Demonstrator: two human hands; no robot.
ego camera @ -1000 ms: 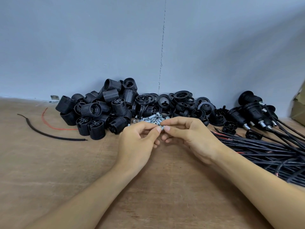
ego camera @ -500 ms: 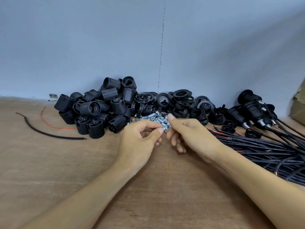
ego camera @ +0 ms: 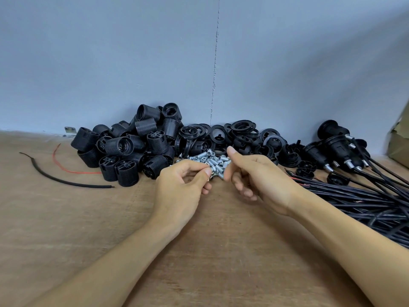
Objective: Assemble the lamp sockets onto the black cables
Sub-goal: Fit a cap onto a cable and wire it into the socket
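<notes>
- The left hand (ego camera: pixel 181 187) is narrowed to a pinch: thumb and forefinger hold one small metal tube (ego camera: pixel 209 172), and the other fingers curl under.
- The right hand (ego camera: pixel 259 176) is just beside it, thumb raised and fingers loosely bent. It holds nothing that shows.
- Both hands are at the near edge of a heap of metal tubes (ego camera: pixel 210 159). They are short, silvery and shiny, and too many and too jumbled to count.
- Behind and left is a pile of sockets (ego camera: pixel 132 147), ribbed black plastic cylinders. There are well over a dozen, some upright and some on their sides.
- Behind the tubes lies a pile of rings (ego camera: pixel 242 127), flat, glossy black hoops that overlap. I cannot tell the count.
- To the right are two round black caps (ego camera: pixel 305 171) on the surface.
- Further right are finished sockets (ego camera: pixel 336 145), each with a silver stub and a cable. There are several, but the tangle hides the exact number.
- The cables (ego camera: pixel 365 200) form one thick bundle of smooth black cords along the right edge, with a few red strands showing.
- Far left lie one curved black cable offcut (ego camera: pixel 66 183) and one thin red wire (ego camera: pixel 66 168).
- One small metal bracket (ego camera: pixel 70 130) sits at the foot of the wall.
- The surface (ego camera: pixel 221 251) is brown wood with a fine grain.
- The wall (ego camera: pixel 132 63) is matt blue-grey with one vertical seam.
</notes>
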